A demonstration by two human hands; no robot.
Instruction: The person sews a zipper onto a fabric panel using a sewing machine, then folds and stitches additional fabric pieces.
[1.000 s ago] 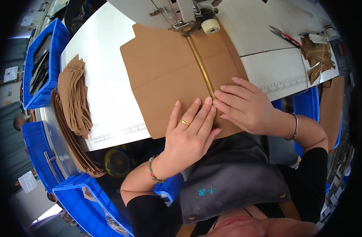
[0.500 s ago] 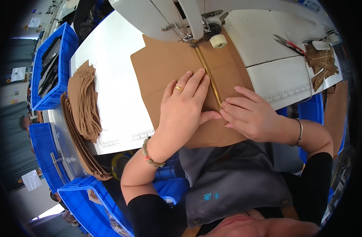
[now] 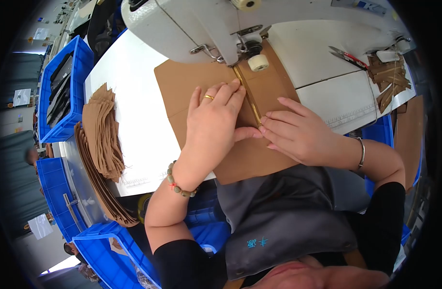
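Note:
A brown panel (image 3: 182,91) with a gold zipper (image 3: 252,103) lies flat on the white sewing table, its upper end under the needle area of the sewing machine (image 3: 192,29). My left hand (image 3: 214,113) rests on the panel left of the zipper, fingers pointing up toward the needle and thumb stretched out to the right. It is open, palm down. My right hand (image 3: 298,132) is at the zipper's lower end, fingertips on the zipper and the panel near my left thumb. Its fingertips are close together on the zipper end; whether they pinch it is hard to see.
Brown pieces (image 3: 103,135) are stacked at the table's left, beside longer brown strips (image 3: 98,185). Blue bins (image 3: 79,103) stand along the left. Red-handled scissors (image 3: 348,58) and brown scraps (image 3: 389,77) lie at the right. A person's head (image 3: 32,155) shows far left.
My left hand has moved up along the zipper and its thumb has spread away. The panel has slid further under the machine. My right hand stays by the zipper's lower end.

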